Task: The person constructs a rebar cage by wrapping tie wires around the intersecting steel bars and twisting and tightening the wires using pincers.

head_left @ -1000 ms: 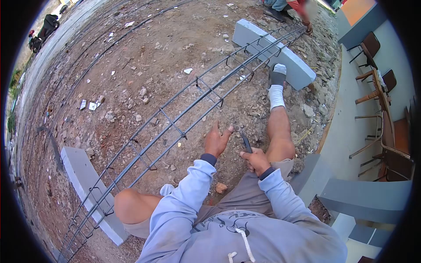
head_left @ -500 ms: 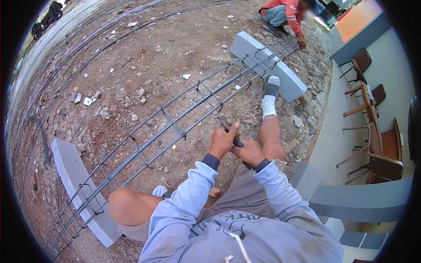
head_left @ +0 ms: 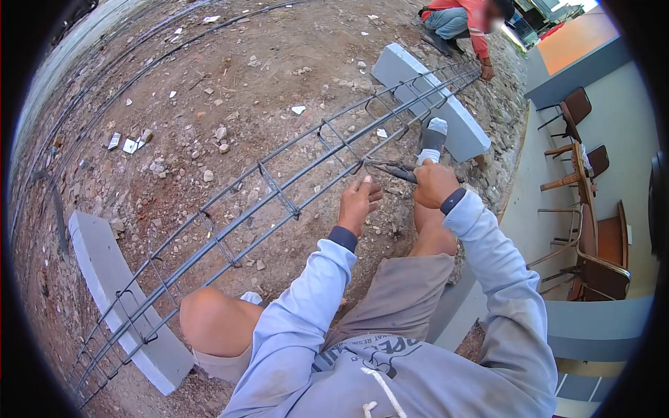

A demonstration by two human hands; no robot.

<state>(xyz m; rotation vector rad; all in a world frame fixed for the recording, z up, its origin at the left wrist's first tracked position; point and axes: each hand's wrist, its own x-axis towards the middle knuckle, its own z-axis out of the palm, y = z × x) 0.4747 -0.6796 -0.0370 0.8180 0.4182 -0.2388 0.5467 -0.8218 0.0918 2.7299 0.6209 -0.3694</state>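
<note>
My right hand (head_left: 435,184) is closed round the handles of dark pliers (head_left: 394,169). The pliers' jaws touch the near edge of a long steel rebar cage (head_left: 279,189), at one of its cross ties. Just below that spot, my left hand (head_left: 358,203) is held with its fingers apart and nothing in it. The cage runs diagonally from lower left to upper right. It rests across a grey block (head_left: 118,285) at the lower left and another grey block (head_left: 456,125) at the upper right.
A co-worker in a red top (head_left: 465,24) crouches at the cage's far end, one hand on it. Long loose bars (head_left: 104,83) lie at the upper left. Rubble covers the ground. Chairs (head_left: 575,106) and a wooden table (head_left: 587,202) stand at the right.
My right hand has moved up and right with the pliers, whose jaws now meet the cage. My left hand, which was at the pliers half a second ago, has come away from them.
</note>
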